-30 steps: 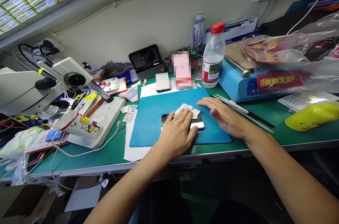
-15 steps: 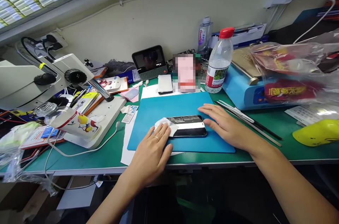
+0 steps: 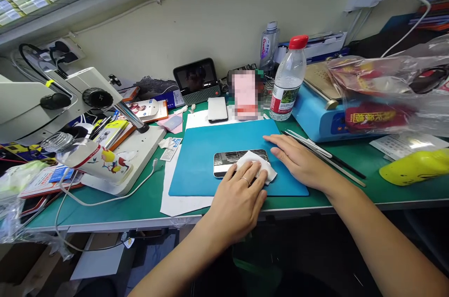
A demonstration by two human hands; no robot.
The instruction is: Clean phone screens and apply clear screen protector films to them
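Head view | phone lies flat on blue mat | left hand nearly flat, fingers over white wipe atop phone | right hand loosely open, holding nothing, alongside | likely best: light, even pressure

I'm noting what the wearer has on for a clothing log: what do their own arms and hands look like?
The left grip, an ungloved hand, wears a slim, pale metallic ring on one finger. The right grip, also ungloved, shows no ring. No watch or bracelet shows, and no sleeve appears on either forearm within the picture.
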